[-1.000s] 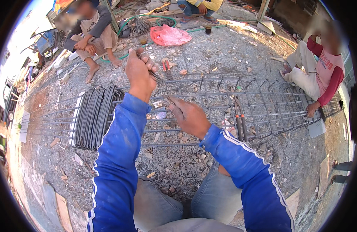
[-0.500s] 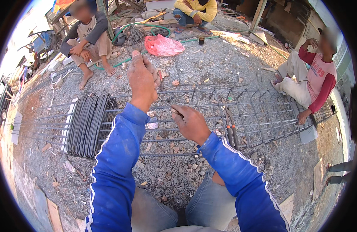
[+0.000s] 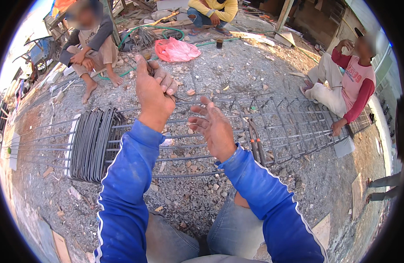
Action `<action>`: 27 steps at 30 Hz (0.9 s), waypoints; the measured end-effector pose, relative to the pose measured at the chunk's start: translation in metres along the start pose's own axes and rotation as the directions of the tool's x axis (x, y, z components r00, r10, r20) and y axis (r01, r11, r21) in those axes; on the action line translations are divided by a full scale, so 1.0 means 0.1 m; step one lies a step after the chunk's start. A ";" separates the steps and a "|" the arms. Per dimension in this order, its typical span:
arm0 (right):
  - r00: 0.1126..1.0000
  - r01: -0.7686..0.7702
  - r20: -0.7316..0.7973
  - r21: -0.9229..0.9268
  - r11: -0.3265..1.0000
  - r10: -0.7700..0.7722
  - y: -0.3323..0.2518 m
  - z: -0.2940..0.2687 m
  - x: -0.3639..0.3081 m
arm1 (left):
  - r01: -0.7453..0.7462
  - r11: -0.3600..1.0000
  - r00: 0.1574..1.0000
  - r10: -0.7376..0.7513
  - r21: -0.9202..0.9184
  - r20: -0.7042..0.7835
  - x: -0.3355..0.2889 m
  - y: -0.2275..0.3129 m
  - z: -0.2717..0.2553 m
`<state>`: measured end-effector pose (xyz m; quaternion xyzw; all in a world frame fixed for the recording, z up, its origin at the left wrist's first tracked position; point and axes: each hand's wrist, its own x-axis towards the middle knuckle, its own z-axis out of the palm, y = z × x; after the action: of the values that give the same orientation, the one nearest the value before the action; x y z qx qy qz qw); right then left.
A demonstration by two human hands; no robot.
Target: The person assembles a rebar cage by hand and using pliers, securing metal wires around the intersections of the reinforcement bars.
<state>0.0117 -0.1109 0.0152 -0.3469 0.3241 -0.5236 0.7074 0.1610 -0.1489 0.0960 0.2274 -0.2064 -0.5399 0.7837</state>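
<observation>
My left hand curls around thin wire; my empty right hand spreads above the steel rods, beside the pliers. Gravel leaves room between the rods' near edge and my knees.

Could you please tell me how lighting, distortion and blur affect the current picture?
In the head view, glare washes out the upper-left edge; there, too, the rebar cage curves toward the right; the head view also shows the left seated person's head blurred, while the cutters look fairly sharp.
</observation>
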 end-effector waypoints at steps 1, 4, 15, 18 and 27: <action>0.997 0.080 -0.006 -0.015 0.997 -0.080 -0.03 -0.02 0.02 | 0.013 0.999 1.000 -0.012 0.032 -0.010 0.01 -0.05 -0.02; 0.965 0.256 -0.029 -0.129 0.958 -0.261 -0.07 -0.04 0.01 | -0.003 0.993 0.998 0.009 0.118 -0.056 0.06 -0.16 -0.12; 0.743 0.583 -0.187 -0.290 0.759 -0.642 -0.32 -0.23 0.12 | 0.330 0.676 0.938 -0.316 0.659 -0.146 0.11 -0.36 -0.63; 0.674 0.648 -0.172 -0.330 0.687 -0.718 -0.51 -0.27 -0.02 | 0.211 0.256 0.797 -0.603 0.943 -0.015 -0.06 -0.38 -1.00; 0.765 0.615 0.087 -0.395 0.683 -0.638 -0.59 -0.28 -0.35 | 0.189 -0.809 0.981 0.172 0.557 -0.084 0.09 0.60 -2.88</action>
<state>-0.0505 -0.0934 0.0524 -0.5585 0.3063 -0.6653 0.3893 0.3727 -0.1005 -0.1020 0.8664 -0.4963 0.0477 0.0261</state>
